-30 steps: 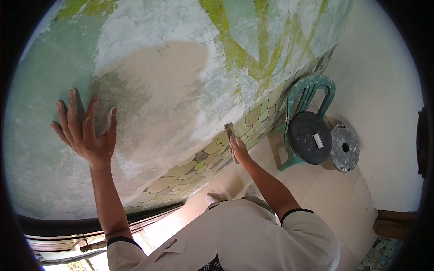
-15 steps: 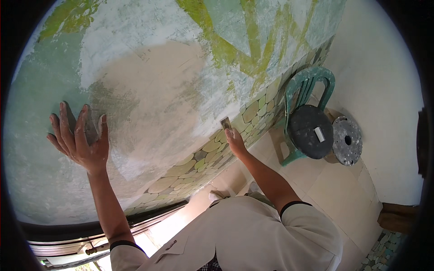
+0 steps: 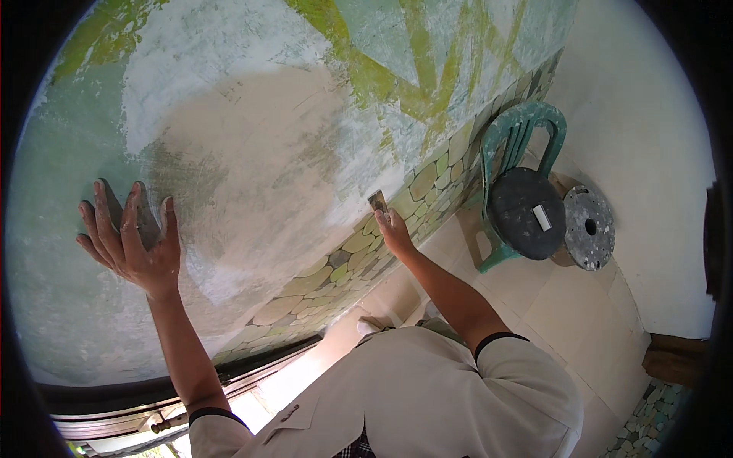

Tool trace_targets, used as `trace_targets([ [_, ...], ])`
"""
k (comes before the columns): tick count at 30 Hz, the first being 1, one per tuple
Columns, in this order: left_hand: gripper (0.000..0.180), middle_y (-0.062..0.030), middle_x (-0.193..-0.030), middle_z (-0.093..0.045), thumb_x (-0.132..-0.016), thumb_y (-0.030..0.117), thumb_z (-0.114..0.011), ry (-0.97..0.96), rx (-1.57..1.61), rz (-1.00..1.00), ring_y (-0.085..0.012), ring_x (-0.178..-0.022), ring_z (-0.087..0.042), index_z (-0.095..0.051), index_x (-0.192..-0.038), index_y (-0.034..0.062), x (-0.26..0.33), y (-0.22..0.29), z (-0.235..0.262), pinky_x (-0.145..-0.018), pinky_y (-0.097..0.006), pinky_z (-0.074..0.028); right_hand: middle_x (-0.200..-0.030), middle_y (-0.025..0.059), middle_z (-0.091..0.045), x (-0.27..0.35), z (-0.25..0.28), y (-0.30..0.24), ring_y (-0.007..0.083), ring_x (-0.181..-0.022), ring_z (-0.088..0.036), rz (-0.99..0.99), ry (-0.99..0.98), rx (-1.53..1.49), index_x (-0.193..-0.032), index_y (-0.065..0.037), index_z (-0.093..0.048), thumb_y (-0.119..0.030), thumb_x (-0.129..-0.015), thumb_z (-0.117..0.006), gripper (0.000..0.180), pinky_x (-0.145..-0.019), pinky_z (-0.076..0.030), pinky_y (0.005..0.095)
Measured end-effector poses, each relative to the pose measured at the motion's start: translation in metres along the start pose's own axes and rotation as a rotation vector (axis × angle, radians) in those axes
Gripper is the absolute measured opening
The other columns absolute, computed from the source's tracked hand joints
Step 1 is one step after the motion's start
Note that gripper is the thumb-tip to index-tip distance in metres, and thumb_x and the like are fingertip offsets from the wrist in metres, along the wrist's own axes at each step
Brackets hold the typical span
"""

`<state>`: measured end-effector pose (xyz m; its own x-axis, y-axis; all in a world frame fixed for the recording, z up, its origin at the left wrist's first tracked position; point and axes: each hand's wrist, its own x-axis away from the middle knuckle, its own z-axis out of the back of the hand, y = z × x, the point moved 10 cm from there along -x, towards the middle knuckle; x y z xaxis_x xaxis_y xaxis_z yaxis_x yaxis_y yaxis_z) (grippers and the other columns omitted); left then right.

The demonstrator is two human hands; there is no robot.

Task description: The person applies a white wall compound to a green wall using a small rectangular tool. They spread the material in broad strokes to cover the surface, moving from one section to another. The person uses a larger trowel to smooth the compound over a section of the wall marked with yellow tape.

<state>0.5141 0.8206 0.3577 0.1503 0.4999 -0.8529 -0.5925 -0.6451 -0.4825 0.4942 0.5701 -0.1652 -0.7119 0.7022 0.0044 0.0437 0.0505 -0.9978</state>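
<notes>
I hold one scraper (image 3: 378, 201) in my right hand (image 3: 394, 229), fingers closed around it, at the lower edge of the painted wall (image 3: 259, 137), beside the stone-patterned band (image 3: 359, 243). It is small, flat and straight-edged, its brownish-grey face smudged. My one other hand, the left hand (image 3: 145, 252), is empty at the wall, fingers spread wide; whether its palm presses flat I cannot tell. The wall is scuffed and patchy: white, pale green, yellow-green streaks, one large beige area. The band's pieces are rounded, irregular, green, tan and grey. Farther right stand one green slatted chair (image 3: 513, 131), one dark round seat (image 3: 519, 225) bearing one white block (image 3: 541, 217), and one speckled grey disc (image 3: 603, 237) with a central hole, above beige floor tiles (image 3: 565, 313).
</notes>
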Motion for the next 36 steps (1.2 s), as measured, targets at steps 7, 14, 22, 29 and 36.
trace_targets([
  [7,0.036,-0.0041,-0.138,-0.053,-0.075,0.037,-0.078,-0.008,0.007,0.009,-0.0286,-0.136,-0.039,-0.069,-0.108,0.0261,0.003,-0.003,-0.002,-0.117,-0.049,-0.012,-0.069,0.0044,-0.048,-0.008,-0.002,-0.036,0.0142,-0.064,-0.046,0.082,0.028,-0.039,-0.089,0.0,-0.052,-0.044,-0.094,-0.055,0.044,-0.061,-0.041,0.032],
  [14,0.038,-0.0033,-0.138,-0.053,-0.075,0.038,-0.078,-0.005,-0.013,0.0,-0.0277,-0.135,-0.039,-0.068,-0.109,0.0268,0.003,-0.004,-0.002,-0.117,-0.048,-0.012,-0.091,0.0242,-0.062,0.033,-0.014,-0.017,0.0343,-0.086,-0.06,-0.011,0.015,0.168,-0.105,0.006,-0.055,-0.047,-0.092,-0.057,0.054,-0.079,-0.046,0.0411],
  [22,0.037,-0.0027,-0.138,-0.053,-0.075,0.039,-0.078,0.0,-0.009,0.003,-0.0276,-0.135,-0.039,-0.068,-0.108,0.0276,0.006,-0.006,-0.002,-0.117,-0.048,-0.013,-0.089,0.026,-0.062,0.024,-0.047,-0.047,0.037,-0.087,-0.062,0.004,-0.068,-0.019,-0.105,0.005,-0.054,-0.048,-0.091,-0.057,0.055,-0.079,-0.046,0.0424],
  [29,0.037,-0.0025,-0.138,-0.053,-0.074,0.038,-0.078,-0.003,-0.008,0.009,-0.0274,-0.136,-0.039,-0.068,-0.108,0.0279,0.003,-0.004,-0.003,-0.117,-0.049,-0.013,-0.084,0.024,-0.061,0.035,-0.036,-0.022,0.04,-0.079,-0.059,0.064,0.078,0.207,-0.098,0.003,-0.054,-0.045,-0.091,-0.058,0.048,-0.072,-0.046,0.0436],
  [36,0.036,-0.003,-0.138,-0.053,-0.074,0.039,-0.078,-0.004,-0.012,0.004,-0.027,-0.136,-0.038,-0.069,-0.107,0.0269,0.005,-0.006,-0.004,-0.117,-0.049,-0.013,-0.074,0.0219,-0.057,0.033,-0.04,-0.059,0.0401,-0.069,-0.057,0.123,0.045,0.073,-0.091,0.002,-0.052,-0.044,-0.091,-0.059,0.046,-0.065,-0.044,0.0453],
])
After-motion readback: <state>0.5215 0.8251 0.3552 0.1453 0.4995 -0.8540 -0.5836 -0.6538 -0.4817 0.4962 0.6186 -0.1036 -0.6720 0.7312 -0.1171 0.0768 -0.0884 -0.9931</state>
